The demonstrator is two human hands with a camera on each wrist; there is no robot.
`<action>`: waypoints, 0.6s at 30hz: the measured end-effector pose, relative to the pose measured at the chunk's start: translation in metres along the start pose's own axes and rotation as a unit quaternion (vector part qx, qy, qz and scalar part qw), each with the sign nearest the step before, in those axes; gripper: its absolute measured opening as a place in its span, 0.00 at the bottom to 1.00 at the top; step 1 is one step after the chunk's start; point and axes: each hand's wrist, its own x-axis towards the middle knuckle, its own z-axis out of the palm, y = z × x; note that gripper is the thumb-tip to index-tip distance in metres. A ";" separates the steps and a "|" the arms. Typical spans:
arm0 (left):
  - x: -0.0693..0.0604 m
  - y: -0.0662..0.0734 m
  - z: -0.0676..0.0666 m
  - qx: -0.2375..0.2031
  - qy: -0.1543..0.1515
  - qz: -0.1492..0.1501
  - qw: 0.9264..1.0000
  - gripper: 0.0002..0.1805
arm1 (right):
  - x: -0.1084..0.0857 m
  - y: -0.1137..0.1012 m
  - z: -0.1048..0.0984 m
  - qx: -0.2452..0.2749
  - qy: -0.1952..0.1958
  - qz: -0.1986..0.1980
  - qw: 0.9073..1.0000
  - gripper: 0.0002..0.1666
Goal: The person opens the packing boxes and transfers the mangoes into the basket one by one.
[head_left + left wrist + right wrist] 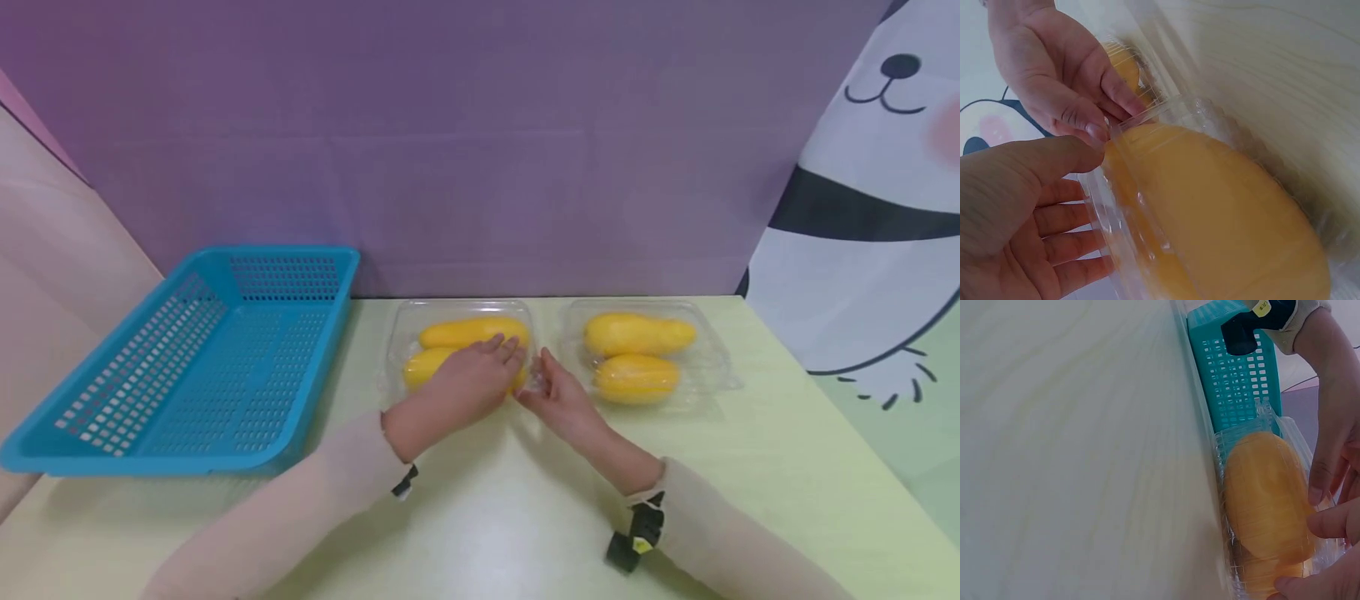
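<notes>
Two loosely spread hands (pixel 474 377) (pixel 564 403) at one of two clear boxes (pixel 465 307) (pixel 711 377), four yellow fruits (pixel 474 332) (pixel 423 369) (pixel 637 334) (pixel 637 378)

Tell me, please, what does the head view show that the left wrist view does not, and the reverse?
Only the head view: the blue basket and the purple backdrop.

Only the left wrist view: the left thumb, at the edge of a clear box.

Both views: the left hand, the right hand, yellow vegetables in two clear boxes, the table and part of an animal drawing.
</notes>
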 end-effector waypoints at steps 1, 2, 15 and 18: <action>0.001 0.001 0.001 0.002 -0.002 0.000 1.000 0.29 | 0.000 0.000 0.000 0.000 0.002 0.001 1.000 0.49; 0.002 0.002 0.001 0.001 -0.004 0.000 1.000 0.28 | 0.000 0.000 0.001 -0.003 0.004 0.002 1.000 0.48; 0.008 0.009 -0.002 0.053 -0.017 -0.003 0.998 0.27 | -0.003 0.000 0.002 -0.014 0.007 -0.014 1.000 0.47; 0.009 0.009 0.000 0.090 0.006 0.012 0.996 0.24 | -0.002 -0.001 0.001 -0.010 0.005 -0.020 1.000 0.46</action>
